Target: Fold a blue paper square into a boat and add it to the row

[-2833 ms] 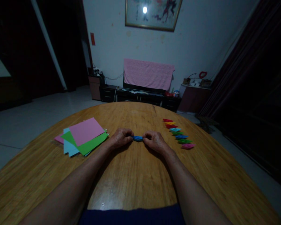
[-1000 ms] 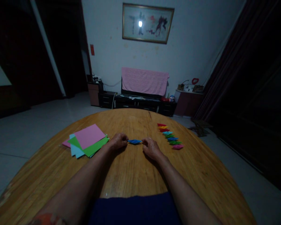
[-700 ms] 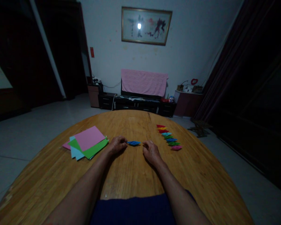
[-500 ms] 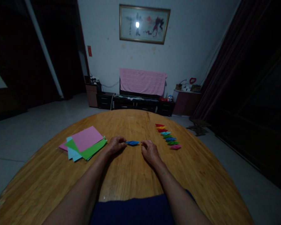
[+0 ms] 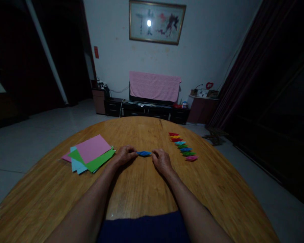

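Note:
A small blue folded paper piece (image 5: 144,153) lies on the round wooden table (image 5: 142,189) between my two hands. My left hand (image 5: 125,155) has its fingers curled and pinches the piece's left tip. My right hand (image 5: 160,159) is also curled, its fingertips on the right tip. Both forearms rest on the table.
A fanned stack of coloured paper sheets (image 5: 91,156), pink on top over green and light blue, lies left of my hands. A row of several small folded paper pieces (image 5: 182,146) in red, yellow, teal, blue, green and pink runs along the right. A cloth-covered TV (image 5: 154,86) stands behind.
My right hand had let go of the blue piece and sat a little apart; now its fingertips are back on the right tip. The left hand stayed on the left tip.

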